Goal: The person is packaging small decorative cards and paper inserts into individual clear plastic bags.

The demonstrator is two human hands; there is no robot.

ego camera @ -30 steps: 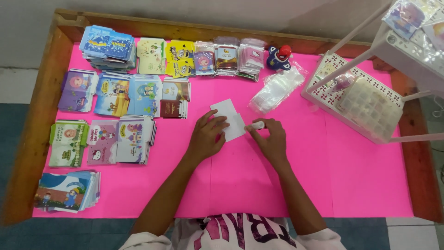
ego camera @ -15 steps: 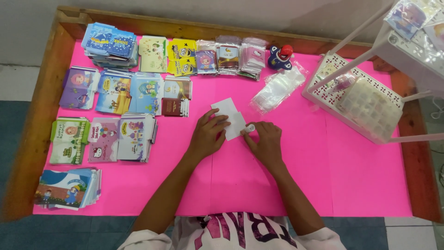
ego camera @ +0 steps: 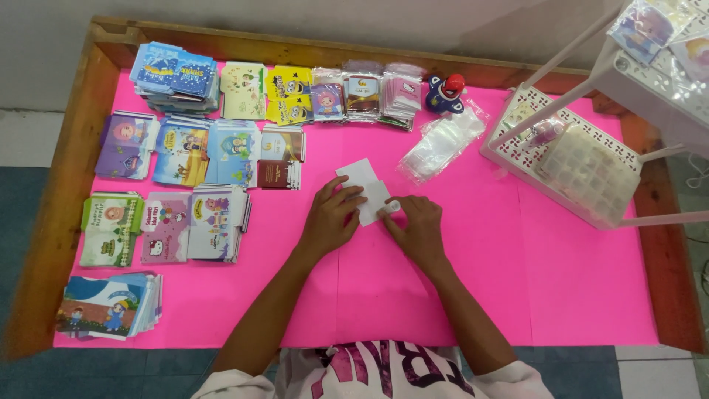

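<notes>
A small white paper (ego camera: 363,177) lies on the pink table cover (ego camera: 517,288) near the middle. My left hand (ego camera: 332,219) rests flat on the paper's lower left part, fingers spread, pinning it down. My right hand (ego camera: 415,227) sits at the paper's right edge and pinches a small white glue stick or marker (ego camera: 391,206) against it.
Stacks of colourful printed envelopes (ego camera: 199,159) fill the left half of the table. A pile of clear plastic sleeves (ego camera: 439,144) and a blue and red toy-shaped object (ego camera: 445,92) lie behind the paper. A white plastic rack (ego camera: 591,159) stands at the right. A wooden rim (ego camera: 59,192) frames the table.
My right hand slid left along the paper's edge with the small white stick. My left hand stayed on the paper.
</notes>
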